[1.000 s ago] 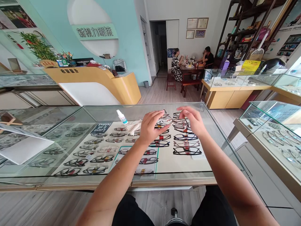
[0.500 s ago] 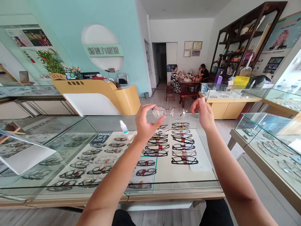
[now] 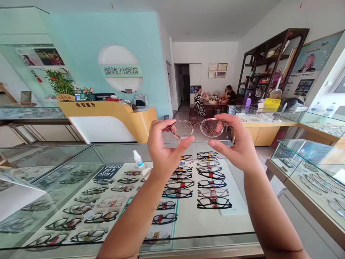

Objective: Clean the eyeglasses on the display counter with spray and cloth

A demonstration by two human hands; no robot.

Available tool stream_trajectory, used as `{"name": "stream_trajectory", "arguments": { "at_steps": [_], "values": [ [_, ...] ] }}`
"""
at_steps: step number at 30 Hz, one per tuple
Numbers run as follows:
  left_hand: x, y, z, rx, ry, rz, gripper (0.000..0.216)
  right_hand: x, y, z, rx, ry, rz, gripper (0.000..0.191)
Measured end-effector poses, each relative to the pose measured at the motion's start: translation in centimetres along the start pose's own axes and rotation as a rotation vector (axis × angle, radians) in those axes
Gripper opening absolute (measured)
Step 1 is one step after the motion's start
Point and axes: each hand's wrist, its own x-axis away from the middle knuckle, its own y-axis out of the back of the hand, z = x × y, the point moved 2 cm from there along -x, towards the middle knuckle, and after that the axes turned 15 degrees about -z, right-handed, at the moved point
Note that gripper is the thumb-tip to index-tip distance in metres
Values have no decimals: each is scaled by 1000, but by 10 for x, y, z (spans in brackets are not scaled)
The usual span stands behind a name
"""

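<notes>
A pair of clear-framed eyeglasses [image 3: 197, 124] is held up above the glass display case [image 3: 215, 235], lenses facing me. My left hand [image 3: 165, 145] grips its left end between thumb and fingers. At the other end, my right hand [image 3: 237, 142] has its fingers on the frame, with the thumb below the right lens. Beneath my hands, rows of eyeglasses [image 3: 211, 184] with red and yellow tags lie in the case. A white spray bottle [image 3: 138, 159] stands beyond my left forearm, beside a pale cloth [image 3: 147, 172] partly hidden by that arm.
Another glass case [image 3: 309, 176] stands to the right. Across the room is a yellow-and-white counter [image 3: 107, 118]. Two people [image 3: 199, 101] sit at a dark table [image 3: 214, 103] at the back, near a wooden shelf [image 3: 269, 64]. A white panel [image 3: 18, 196] is at the left edge.
My right hand has moved in to the eyeglasses and taken their right end. The eyeglasses now look larger and nearer. The view has tilted upward slightly.
</notes>
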Motion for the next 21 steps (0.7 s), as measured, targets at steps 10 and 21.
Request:
{"name": "stream_trajectory", "arguments": {
  "at_steps": [10, 21],
  "values": [
    [-7, 9, -1, -13, 24, 21, 56, 7, -15, -2, -17, 26, -73, 41],
    [7, -3, 12, 126, 345, 34, 59, 5, -19, -8, 41, 47, -203, 38]
  ]
}}
